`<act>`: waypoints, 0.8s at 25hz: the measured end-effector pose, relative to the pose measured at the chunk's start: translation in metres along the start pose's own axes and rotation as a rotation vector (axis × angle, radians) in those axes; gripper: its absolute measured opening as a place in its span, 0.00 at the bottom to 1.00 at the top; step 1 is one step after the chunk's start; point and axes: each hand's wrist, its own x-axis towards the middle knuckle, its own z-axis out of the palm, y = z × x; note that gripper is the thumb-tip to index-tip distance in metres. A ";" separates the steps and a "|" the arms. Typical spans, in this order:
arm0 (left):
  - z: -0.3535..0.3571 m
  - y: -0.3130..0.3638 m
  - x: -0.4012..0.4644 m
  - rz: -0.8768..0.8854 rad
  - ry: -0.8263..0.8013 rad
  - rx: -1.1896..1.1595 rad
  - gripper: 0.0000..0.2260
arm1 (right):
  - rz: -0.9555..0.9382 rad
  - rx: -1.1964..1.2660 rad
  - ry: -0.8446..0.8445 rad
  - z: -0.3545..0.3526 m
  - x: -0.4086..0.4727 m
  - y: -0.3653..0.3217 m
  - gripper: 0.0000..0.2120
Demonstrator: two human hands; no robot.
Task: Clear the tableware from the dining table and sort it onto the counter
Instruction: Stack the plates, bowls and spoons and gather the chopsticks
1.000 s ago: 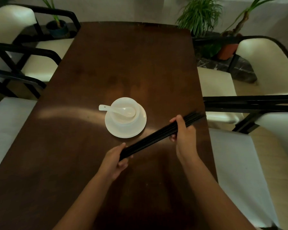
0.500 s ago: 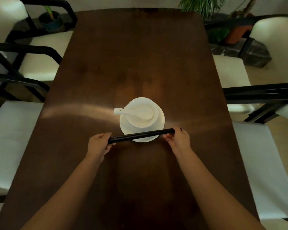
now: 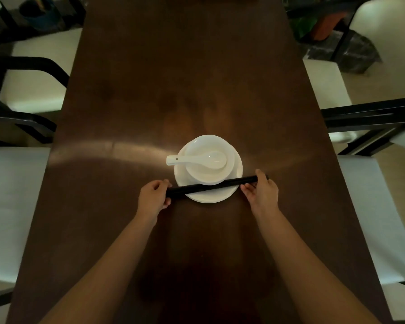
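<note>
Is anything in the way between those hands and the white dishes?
Only the black chopsticks, which the left hand and right hand hold by the ends, lying across the plate in front of the bowl and spoon.

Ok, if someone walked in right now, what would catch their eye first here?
Probably the white stack mid-table: a bowl on a plate, with a spoon lying across the bowl, handle pointing left. Just in front, the left hand and right hand each grip an end of a black chopstick bundle held across the plate's near edge, above the dark wooden table.
</note>
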 end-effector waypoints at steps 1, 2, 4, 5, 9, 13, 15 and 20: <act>-0.001 0.000 0.001 0.016 0.000 0.031 0.11 | 0.001 -0.003 -0.002 -0.001 -0.002 0.005 0.10; -0.003 0.001 0.002 0.022 -0.008 0.051 0.11 | 0.006 -0.012 -0.009 -0.002 -0.004 0.010 0.11; -0.007 0.001 0.003 0.008 -0.052 0.044 0.11 | 0.009 -0.048 -0.033 -0.004 -0.009 0.018 0.08; -0.008 0.001 0.004 -0.004 -0.072 0.036 0.11 | 0.004 -0.064 -0.043 -0.005 -0.011 0.021 0.07; -0.012 0.001 0.006 -0.045 -0.136 0.079 0.13 | 0.033 -0.047 -0.033 -0.005 -0.020 0.023 0.12; -0.039 0.007 0.015 0.134 -0.122 0.403 0.16 | 0.108 -0.131 -0.003 -0.012 -0.033 0.031 0.10; -0.055 0.025 0.030 0.232 -0.101 0.387 0.17 | 0.109 -0.169 -0.009 -0.013 -0.039 0.039 0.08; -0.047 0.090 0.070 0.251 -0.272 0.282 0.13 | 0.127 -0.188 -0.183 -0.004 -0.047 0.050 0.13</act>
